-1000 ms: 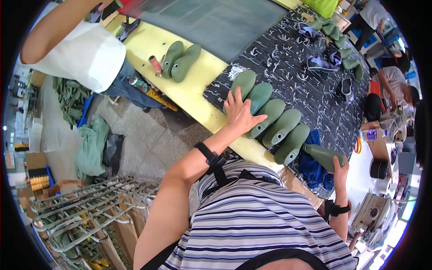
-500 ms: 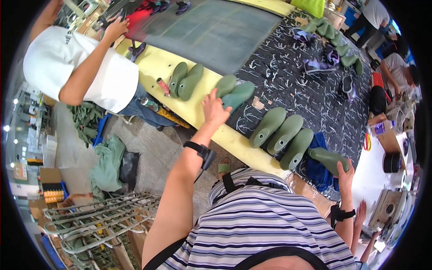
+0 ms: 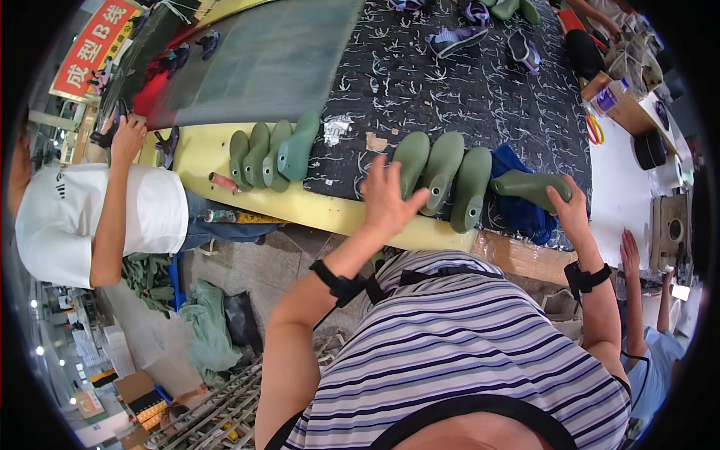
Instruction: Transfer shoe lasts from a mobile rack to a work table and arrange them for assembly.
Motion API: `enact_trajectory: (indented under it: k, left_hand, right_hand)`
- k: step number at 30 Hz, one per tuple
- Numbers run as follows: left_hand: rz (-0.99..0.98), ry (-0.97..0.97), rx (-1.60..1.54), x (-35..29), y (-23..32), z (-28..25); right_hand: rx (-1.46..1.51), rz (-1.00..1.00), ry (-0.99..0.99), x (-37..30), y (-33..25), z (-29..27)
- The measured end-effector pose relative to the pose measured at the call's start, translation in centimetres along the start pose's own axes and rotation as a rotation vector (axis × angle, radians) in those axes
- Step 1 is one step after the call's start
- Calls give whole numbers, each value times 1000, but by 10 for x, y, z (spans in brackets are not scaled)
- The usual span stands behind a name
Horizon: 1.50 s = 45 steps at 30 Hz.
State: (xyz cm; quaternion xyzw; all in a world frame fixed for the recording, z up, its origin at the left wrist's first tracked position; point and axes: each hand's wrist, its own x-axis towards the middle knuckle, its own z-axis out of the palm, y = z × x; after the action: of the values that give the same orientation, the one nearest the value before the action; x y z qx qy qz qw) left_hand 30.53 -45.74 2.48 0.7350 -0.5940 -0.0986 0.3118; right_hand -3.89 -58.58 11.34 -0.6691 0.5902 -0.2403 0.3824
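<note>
My right hand (image 3: 571, 212) is closed round one end of a green shoe last (image 3: 531, 187), held sideways over a dark blue cloth (image 3: 521, 225). My left hand (image 3: 391, 201) is empty, its fingers spread, just by the leftmost of three green shoe lasts (image 3: 442, 165) standing side by side at the near edge of the black mat. Whether its fingertips touch that last I cannot tell. Farther left, several more green lasts (image 3: 257, 159) stand in a close row on the yellow table edge (image 3: 330, 214), the rightmost one reaching onto the mat.
A person in a white shirt (image 3: 105, 217) works at the left beside a grey belt (image 3: 255, 60). Purple shoe uppers (image 3: 457, 41) lie on the black mat (image 3: 390, 90). A small red tube (image 3: 223, 182) lies by the row of lasts. At right are a bottle (image 3: 609, 96) and another person's hand (image 3: 628, 253).
My left hand has left the lasts at the left and come to the three standing lasts. The left lasts now stand together in one row. My right hand still holds its last. The view has shifted.
</note>
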Motion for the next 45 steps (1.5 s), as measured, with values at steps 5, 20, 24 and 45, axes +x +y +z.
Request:
enact_trajectory:
  k: [5,20,24,45]
  left_hand:
    - [106,-39,213,1,30,38]
    - [-2,35,182,-38,-42,-10]
    - [-148,120,301,-19,-63,-18]
    - [68,89,232,40,-64,78]
  right_hand:
    - [57,-20,-16,5,5,-1]
    - [-513,13,-304,2,18,-30]
    - [-549,-125,-299,-8,65,-12]
    - [985,263,-411,136,-37,42]
